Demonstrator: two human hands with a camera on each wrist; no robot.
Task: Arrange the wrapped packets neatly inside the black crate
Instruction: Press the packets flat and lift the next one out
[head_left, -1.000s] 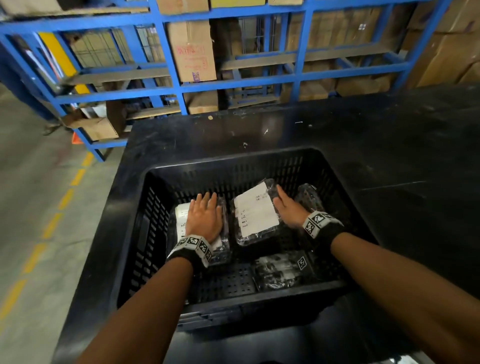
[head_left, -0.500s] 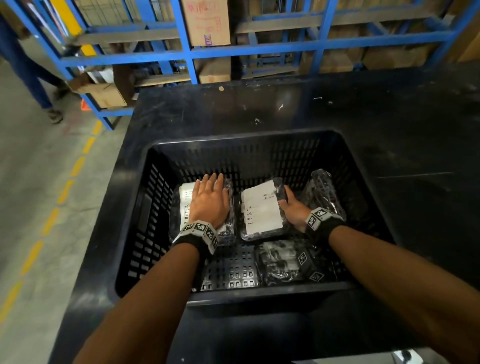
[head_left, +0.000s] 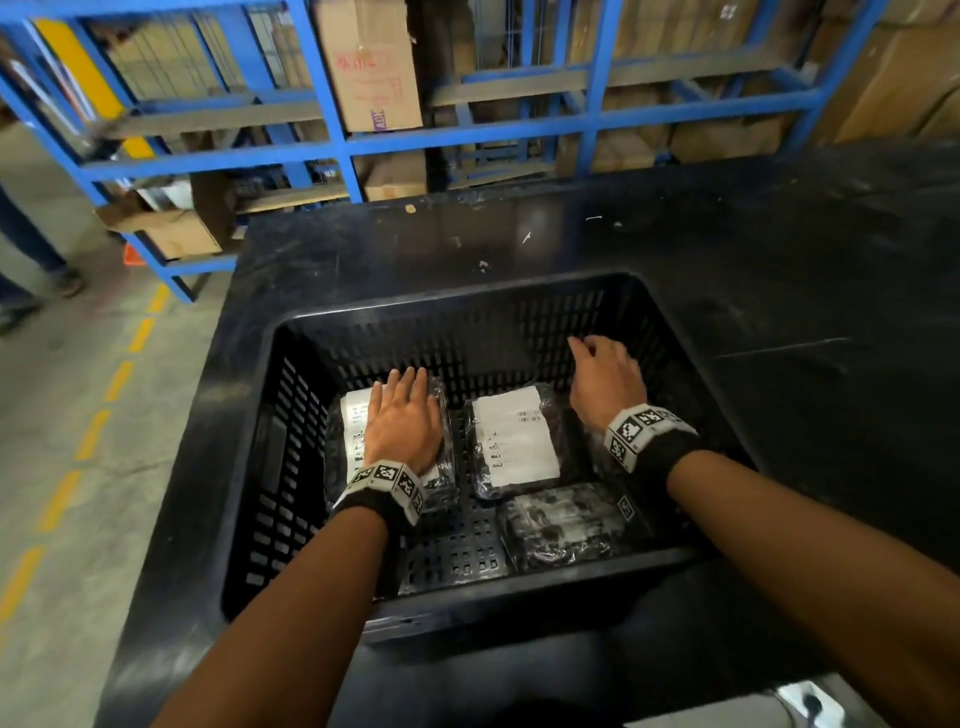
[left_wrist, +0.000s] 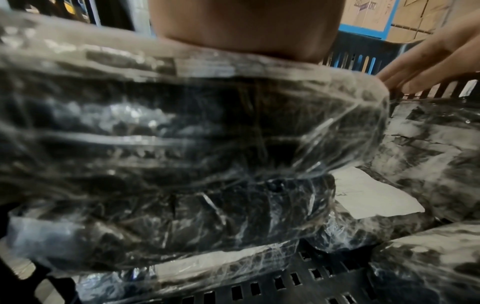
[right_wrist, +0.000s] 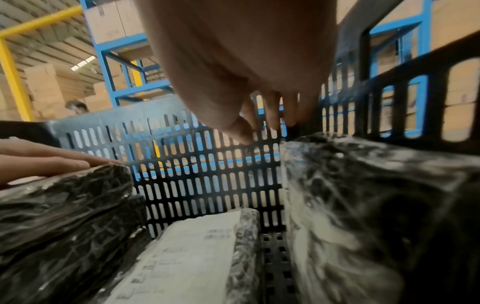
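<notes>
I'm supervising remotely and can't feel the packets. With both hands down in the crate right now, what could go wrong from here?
1. The right-hand packet stands on edge against the black crate wall; it may topple onto the middle labelled packet as the right hand hovers above it without a grip.
2. The left hand presses flat on the left stack; the slippery wrap could let the top packet slide.

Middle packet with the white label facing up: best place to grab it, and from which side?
Take the middle packet by its two long edges, from above. It lies flat, label up, with a gap on the left toward the packet under the left hand, and the right hand already sits beside its right edge. Its near end abuts the front packet, so gripping there looks awkward.
</notes>
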